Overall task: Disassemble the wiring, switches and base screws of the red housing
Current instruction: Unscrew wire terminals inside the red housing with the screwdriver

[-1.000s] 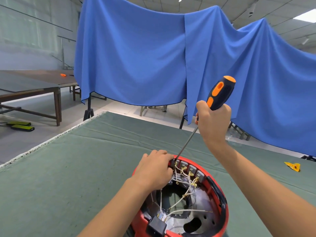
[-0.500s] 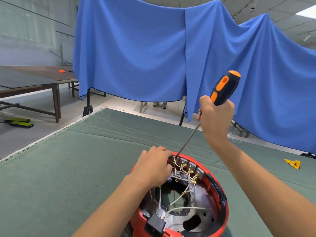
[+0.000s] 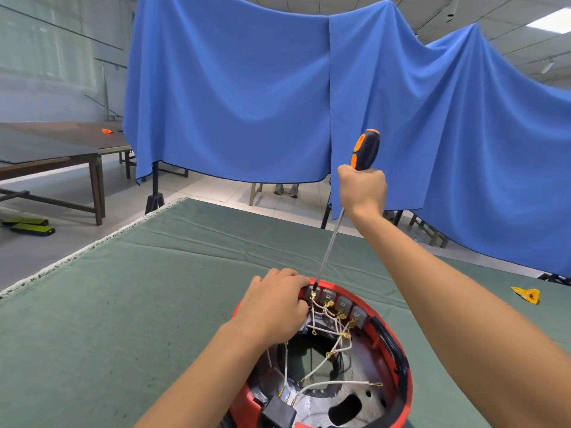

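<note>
The round red housing (image 3: 401, 359) lies open side up on the green-covered table, near the bottom of the head view. Inside are white wires (image 3: 327, 359) with brass terminals and a row of grey switches (image 3: 343, 304) along the far wall. My left hand (image 3: 275, 307) grips the housing's far left rim, fingers curled over it. My right hand (image 3: 363, 188) holds the black and orange screwdriver (image 3: 366, 149) up high. Its long shaft slants down, and the tip sits at the leftmost switch, beside my left fingers.
The green cloth (image 3: 139, 304) covers the table, with its left edge fringed. A small yellow object (image 3: 526, 294) lies at the right. A blue curtain (image 3: 247, 88) hangs behind the table. Dark wooden tables (image 3: 61, 156) stand at the far left.
My right hand has raised the screwdriver handle and swung it more upright. The tip stays at the leftmost switch, and my left hand keeps its hold on the rim.
</note>
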The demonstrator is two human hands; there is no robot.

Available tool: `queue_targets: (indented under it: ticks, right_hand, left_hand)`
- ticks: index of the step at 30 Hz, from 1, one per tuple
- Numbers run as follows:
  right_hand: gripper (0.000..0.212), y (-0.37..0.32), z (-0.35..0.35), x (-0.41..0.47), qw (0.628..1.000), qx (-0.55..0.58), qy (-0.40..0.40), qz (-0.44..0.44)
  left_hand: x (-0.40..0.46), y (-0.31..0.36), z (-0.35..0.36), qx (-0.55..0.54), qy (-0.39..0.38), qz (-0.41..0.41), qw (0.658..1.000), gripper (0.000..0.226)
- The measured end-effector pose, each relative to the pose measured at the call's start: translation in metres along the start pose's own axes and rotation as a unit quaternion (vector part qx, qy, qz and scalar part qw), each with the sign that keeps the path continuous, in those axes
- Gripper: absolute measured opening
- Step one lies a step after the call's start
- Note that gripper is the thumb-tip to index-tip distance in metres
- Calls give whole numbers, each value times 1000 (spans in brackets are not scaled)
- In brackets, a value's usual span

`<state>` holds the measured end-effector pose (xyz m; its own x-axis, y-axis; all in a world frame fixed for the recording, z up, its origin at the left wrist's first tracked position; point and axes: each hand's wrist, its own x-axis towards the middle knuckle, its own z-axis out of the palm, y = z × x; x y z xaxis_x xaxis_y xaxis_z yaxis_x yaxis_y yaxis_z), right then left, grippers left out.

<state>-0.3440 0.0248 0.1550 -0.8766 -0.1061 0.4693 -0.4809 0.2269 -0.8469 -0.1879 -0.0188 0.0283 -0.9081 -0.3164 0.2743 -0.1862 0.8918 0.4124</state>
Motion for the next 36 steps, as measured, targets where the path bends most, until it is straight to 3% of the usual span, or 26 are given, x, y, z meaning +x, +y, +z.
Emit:
queue_targets:
  ticks: [5,10,16,22,28,32,36]
  right_hand:
    - [18,12,2,12,998,-23,3,59]
    - [14,25,-16,11,993,61,31,92]
    - [18,17,-36,-12,987,159,32,14]
    - [22,3,-37,-34,987,142,19,-76]
    - [25,-4,-23,-33,987,123,-6,-106]
    - [30,-4,-10,-18,997,61,-8,-50]
    - [22,6,-2,4,999,6,22,35]
  left_hand:
    - [1,0,0,-5,1,0,1000,43]
    - [2,-1,0,-1,-1,-2,1000,43]
    - [2,0,-1,12,-3,-2,1000,44]
    - [0,0,0,21,-7,0,1000,45]
    - [0,1,1,25,-1,7,1000,43]
    - [0,1,0,18,3,11,1000,42]
    - [-1,1,-1,-2,12,1,1000,39]
